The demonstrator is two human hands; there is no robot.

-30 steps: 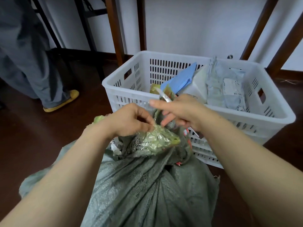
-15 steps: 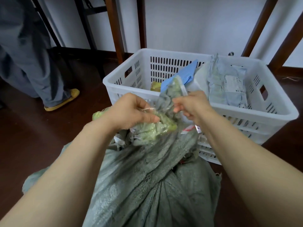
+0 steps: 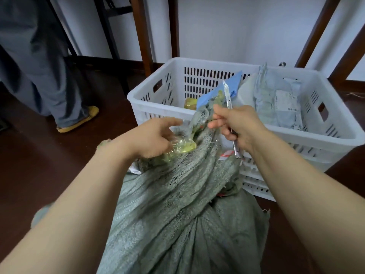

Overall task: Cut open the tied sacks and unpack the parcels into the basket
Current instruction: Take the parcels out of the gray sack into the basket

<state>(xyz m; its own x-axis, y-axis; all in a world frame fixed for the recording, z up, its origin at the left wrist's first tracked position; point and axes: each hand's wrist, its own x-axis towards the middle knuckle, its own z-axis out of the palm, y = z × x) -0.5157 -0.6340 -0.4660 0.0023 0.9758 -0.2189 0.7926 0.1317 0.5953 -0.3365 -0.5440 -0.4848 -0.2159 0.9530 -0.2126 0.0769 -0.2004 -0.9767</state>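
Observation:
A grey-green woven sack lies on the floor in front of me, its neck bunched and wrapped in yellow-green tape. My left hand lies over the taped neck, index finger straight, lower fingers curled round the wad. My right hand grips a slim silver utility knife pointing up, and its thumb and fingertip pinch a loose strip of tape and sack fabric pulled upward. Behind stands the white plastic basket, holding grey parcels, a blue parcel and a small yellow item.
Another person's grey trouser legs and yellow shoe stand at the left. Dark wooden furniture legs rise behind the basket against the white wall. The floor is dark brown wood.
The right hand has pulled the strip of tape and fabric up and to the right, knife now upright. The left hand's grip on the neck has loosened, its index finger straightened.

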